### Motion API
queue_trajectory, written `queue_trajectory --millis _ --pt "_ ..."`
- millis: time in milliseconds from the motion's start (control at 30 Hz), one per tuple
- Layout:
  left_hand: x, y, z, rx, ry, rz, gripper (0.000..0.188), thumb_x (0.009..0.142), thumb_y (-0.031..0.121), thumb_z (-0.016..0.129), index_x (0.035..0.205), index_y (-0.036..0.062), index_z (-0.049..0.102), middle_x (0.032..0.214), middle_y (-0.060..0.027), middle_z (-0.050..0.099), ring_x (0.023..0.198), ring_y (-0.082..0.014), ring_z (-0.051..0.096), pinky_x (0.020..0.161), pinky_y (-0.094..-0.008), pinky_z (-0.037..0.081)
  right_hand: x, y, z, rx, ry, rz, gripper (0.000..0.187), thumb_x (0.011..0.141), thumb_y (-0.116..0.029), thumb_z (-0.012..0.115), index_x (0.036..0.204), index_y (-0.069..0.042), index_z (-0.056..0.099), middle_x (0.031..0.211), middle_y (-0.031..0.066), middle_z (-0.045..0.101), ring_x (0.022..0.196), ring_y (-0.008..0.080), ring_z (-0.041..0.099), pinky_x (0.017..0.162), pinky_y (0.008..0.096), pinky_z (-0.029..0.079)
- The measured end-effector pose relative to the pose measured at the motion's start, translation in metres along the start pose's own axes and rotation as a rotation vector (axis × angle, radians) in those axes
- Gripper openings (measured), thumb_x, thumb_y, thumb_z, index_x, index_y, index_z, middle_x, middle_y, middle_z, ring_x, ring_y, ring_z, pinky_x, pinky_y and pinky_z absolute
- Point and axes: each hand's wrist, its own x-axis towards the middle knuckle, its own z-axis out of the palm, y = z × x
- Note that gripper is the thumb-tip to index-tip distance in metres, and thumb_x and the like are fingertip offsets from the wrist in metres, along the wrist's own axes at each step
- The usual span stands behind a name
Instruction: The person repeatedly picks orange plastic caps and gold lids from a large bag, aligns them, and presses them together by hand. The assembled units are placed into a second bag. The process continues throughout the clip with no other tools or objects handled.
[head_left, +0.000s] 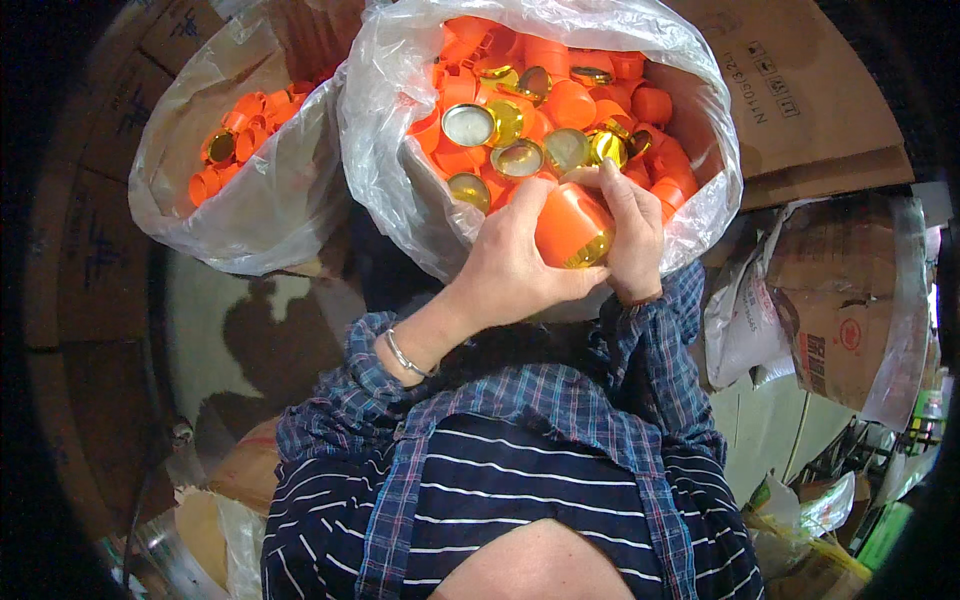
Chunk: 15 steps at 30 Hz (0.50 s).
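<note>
My left hand [512, 258] and my right hand [632, 232] together hold an orange plastic cup-like cap [568, 222] with a shiny gold end [590, 250] toward me. The left fingers wrap its left side and lower edge; the right thumb and fingers press on its right. Just beyond my hands, a large clear plastic bag [405, 180] stands open. Inside it lie many loose orange caps [572, 103], mixed with gold metal lids [607, 147] and lids showing a silvery inner face [468, 125]. Part of the held cap is hidden by my fingers.
A second plastic bag [165, 215] with fewer orange caps [240, 130] stands at the far left. Cardboard boxes [800, 100] surround the bags. At the right are a white sack [735, 325] and a torn carton [845, 290].
</note>
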Motion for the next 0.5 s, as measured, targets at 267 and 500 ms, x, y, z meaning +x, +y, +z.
queue_trajectory --millis 267,500 --pt "-0.02 -0.009 -0.03 -0.332 0.032 -0.058 0.024 0.094 0.016 0.071 0.109 -0.0013 0.064 0.101 -0.0054 0.066 0.094 -0.0131 0.063 0.084 -0.0284 0.052 0.011 0.002 -0.002 0.17 -0.015 0.057 0.045 0.107 -0.037 0.044 0.106 0.003 0.066 0.098 0.0118 0.071 0.086 0.0206 0.068 0.085 0.0333 0.054" --pt "0.017 0.014 -0.21 0.793 0.864 -0.038 0.034 0.094 0.018 0.071 0.122 0.0008 0.061 0.112 -0.0079 0.067 0.102 -0.0177 0.063 0.092 -0.0318 0.049 0.066 -0.023 -0.045 -0.361 -0.204 0.052 0.033 0.103 -0.028 0.054 0.103 0.002 0.069 0.093 0.0063 0.07 0.083 0.0131 0.065 0.079 0.0278 0.052"
